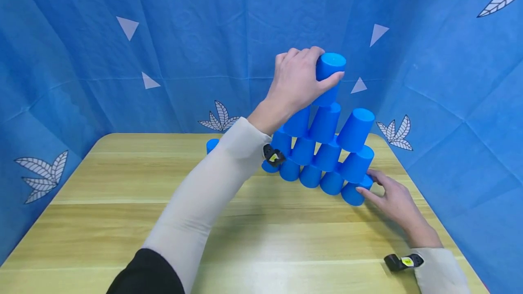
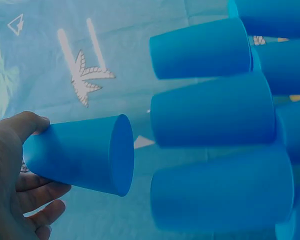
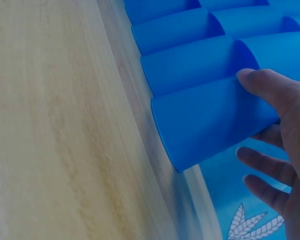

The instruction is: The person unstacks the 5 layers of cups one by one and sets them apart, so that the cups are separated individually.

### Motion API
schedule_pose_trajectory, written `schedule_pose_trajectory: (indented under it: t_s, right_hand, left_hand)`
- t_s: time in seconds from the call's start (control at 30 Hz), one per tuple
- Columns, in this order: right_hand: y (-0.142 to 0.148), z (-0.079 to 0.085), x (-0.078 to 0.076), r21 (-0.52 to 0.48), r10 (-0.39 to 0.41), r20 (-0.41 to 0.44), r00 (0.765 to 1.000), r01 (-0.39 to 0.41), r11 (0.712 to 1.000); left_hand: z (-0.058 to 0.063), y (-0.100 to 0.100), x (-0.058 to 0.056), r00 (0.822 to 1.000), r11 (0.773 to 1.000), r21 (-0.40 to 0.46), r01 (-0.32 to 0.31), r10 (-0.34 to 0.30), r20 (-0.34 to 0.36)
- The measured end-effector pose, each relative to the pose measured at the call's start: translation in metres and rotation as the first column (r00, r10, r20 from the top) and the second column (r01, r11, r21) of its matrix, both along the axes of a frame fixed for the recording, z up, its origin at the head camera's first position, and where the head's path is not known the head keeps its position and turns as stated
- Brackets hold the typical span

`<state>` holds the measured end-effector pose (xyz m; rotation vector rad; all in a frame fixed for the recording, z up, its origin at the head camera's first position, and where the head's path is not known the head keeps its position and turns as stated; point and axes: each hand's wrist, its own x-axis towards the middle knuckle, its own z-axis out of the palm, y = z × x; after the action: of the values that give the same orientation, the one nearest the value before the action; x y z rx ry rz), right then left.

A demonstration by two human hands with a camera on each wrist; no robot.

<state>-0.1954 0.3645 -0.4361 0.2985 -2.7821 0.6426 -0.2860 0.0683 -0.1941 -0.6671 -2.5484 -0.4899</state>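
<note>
My left hand [image 1: 296,78] grips an upside-down blue plastic cup [image 1: 332,61] between thumb and fingers. In the left wrist view, a narrow gap separates the held cup's rim [image 2: 122,155] from the tops of the top-row cups [image 2: 212,120]. These belong to a stepped wall of upside-down blue cups, three rows high, partly hidden by my left hand and forearm. Low on the right, my right hand [image 1: 394,201] holds the end cup [image 1: 352,195] of the bottom row. Its thumb lies on the near side of that cup [image 3: 210,120], other fingers at the far side.
Another blue cup [image 1: 212,145] shows at the back of the wooden table [image 1: 135,180], partly behind my left sleeve. Blue cloth [image 1: 184,44] with leaf and triangle prints hangs behind and along both sides. The wall of cups stands near the table's right edge.
</note>
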Motion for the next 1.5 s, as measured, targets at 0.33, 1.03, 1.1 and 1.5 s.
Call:
schedule_pose_trajectory:
  t_s: [0.33,1.03,1.1,1.5]
  right_hand:
    - [0.0,0.002,0.0,-0.004,0.003,-0.015,1.0,-0.003,1.0]
    - [0.004,0.003,0.002,-0.008,-0.006,0.01,1.0,0.006,1.0]
    - [0.005,0.003,0.002,-0.008,-0.005,0.008,1.0,0.006,1.0]
    - [0.006,0.006,0.001,-0.009,-0.011,0.02,1.0,0.012,1.0]
  left_hand:
    - [-0.009,-0.042,0.004,0.993,0.998,0.059,-0.023,0.03,-0.116]
    - [-0.058,-0.128,0.012,0.986,0.986,0.138,-0.088,0.107,-0.13]
    - [-0.066,-0.136,0.013,0.986,0.983,0.144,-0.112,0.128,-0.103]
    - [-0.116,-0.185,0.009,0.964,0.95,0.165,-0.264,0.256,0.065]
